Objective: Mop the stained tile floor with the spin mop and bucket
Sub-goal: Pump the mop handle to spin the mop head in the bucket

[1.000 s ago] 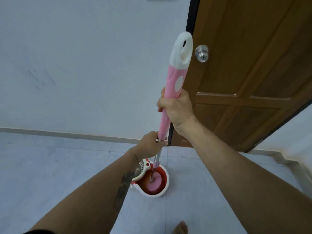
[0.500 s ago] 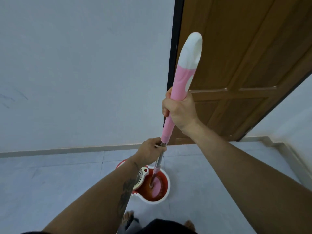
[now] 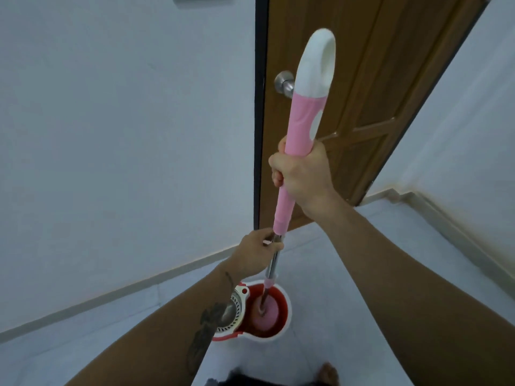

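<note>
The spin mop stands nearly upright, with a pink grip, a white top and a steel lower pole. My right hand is wrapped around the pink grip. My left hand holds the steel pole just below the pink sleeve. The pink mop head sits down in the red water side of the red and white bucket on the pale tile floor. The bucket's white spinner basket is partly hidden behind my left forearm.
A brown wooden door with a metal knob stands behind the mop, and pale walls run to the left and right. A skirting board lines the wall. My bare foot shows at the bottom edge.
The view has swung, so the door knob shows again and the floor tilts. The mop handle has risen slightly in view; both hands keep their grip and the head stays in the bucket.
</note>
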`<state>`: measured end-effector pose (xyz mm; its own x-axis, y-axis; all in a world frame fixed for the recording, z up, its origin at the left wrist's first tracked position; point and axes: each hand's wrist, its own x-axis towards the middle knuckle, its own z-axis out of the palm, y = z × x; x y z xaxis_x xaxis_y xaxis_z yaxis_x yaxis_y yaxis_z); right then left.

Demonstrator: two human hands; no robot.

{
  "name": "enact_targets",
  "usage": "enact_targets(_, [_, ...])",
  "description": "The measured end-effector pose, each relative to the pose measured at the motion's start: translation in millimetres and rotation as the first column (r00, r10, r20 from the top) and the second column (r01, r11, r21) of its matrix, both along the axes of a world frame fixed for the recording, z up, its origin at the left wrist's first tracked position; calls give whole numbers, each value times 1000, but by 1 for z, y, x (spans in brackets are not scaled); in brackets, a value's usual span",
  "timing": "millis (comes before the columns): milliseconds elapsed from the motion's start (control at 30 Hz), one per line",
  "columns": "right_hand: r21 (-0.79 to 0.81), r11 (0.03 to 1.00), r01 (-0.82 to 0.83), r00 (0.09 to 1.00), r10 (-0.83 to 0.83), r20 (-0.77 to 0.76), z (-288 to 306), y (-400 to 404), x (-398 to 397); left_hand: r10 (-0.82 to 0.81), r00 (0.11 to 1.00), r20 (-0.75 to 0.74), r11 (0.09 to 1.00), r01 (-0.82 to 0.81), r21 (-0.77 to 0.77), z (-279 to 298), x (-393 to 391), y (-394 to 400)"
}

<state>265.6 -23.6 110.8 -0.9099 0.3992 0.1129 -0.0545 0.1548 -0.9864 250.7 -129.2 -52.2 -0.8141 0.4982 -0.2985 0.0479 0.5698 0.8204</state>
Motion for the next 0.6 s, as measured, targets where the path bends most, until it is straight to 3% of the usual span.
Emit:
enact_targets(233, [26, 985, 172, 980, -173, 97, -25, 4, 13, 8, 998, 59, 1000, -7, -2, -23, 6, 8])
enact_targets(500, [-95, 981, 167, 981, -156, 117, 11, 7, -3, 0, 993, 119, 1000, 3, -23, -27, 1, 20])
enact_targets(600, [-58, 985, 164, 983, -158, 98, 18, 9, -8, -9, 993, 118, 1000, 10, -4, -25, -5, 23])
